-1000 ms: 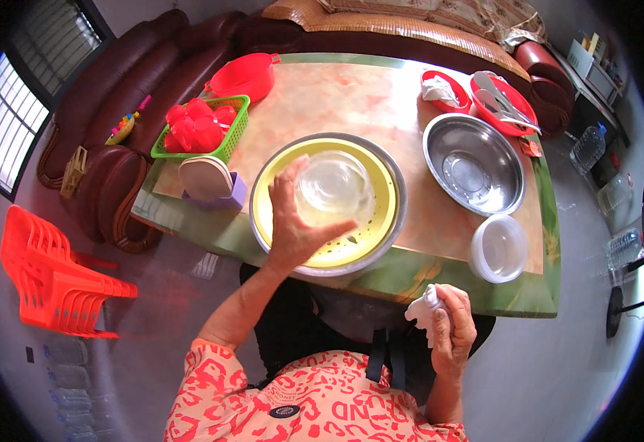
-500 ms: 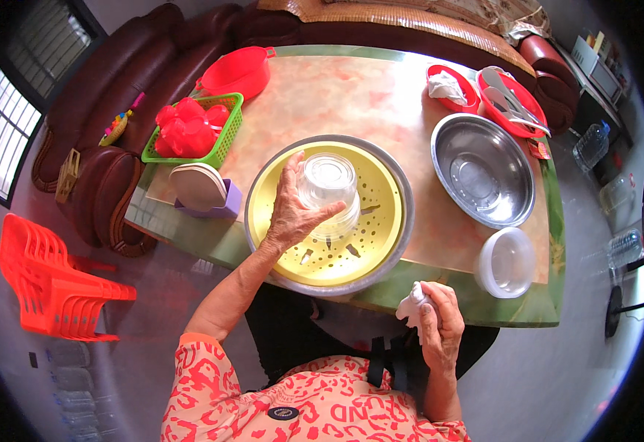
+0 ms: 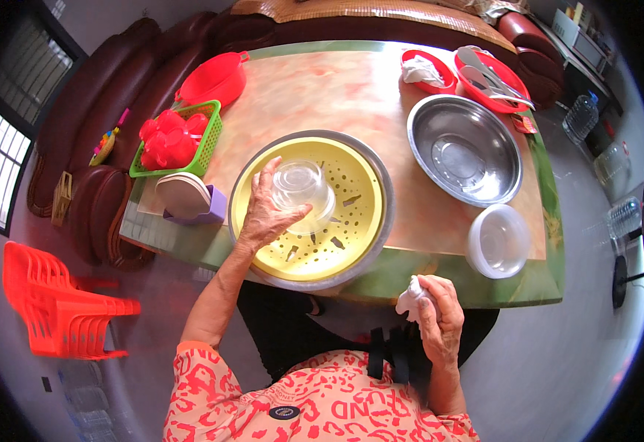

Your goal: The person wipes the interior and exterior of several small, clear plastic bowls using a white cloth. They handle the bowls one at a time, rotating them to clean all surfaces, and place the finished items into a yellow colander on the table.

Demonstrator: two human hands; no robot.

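Observation:
My left hand point(image 3: 266, 208) is closed round the side of a clear plastic bowl point(image 3: 299, 184), thumb on the near side and fingers on the far side. Under it, another clear bowl point(image 3: 322, 215) shows in part inside a yellow colander point(image 3: 351, 247) with holes and slots. The colander sits in a metal basin point(image 3: 386, 221) at the table's near edge. My right hand point(image 3: 441, 313) is closed on a crumpled white cloth point(image 3: 412, 297), just off the table's front edge. To its upper right stand translucent plastic bowls point(image 3: 500, 241), seemingly nested.
A large steel basin point(image 3: 465, 151) stands right of the colander. Red trays point(image 3: 509, 74) with utensils and a white cloth lie behind it. At left are a green basket point(image 3: 205, 151) of red cups, a red basin point(image 3: 215, 82) and a purple holder point(image 3: 215, 205). Red chairs point(image 3: 60, 302) are stacked left.
My left hand and the clear bowl have shifted slightly left over the colander, and the bowl sits apart from the one below. My right hand keeps the cloth. The whole view has shifted a little.

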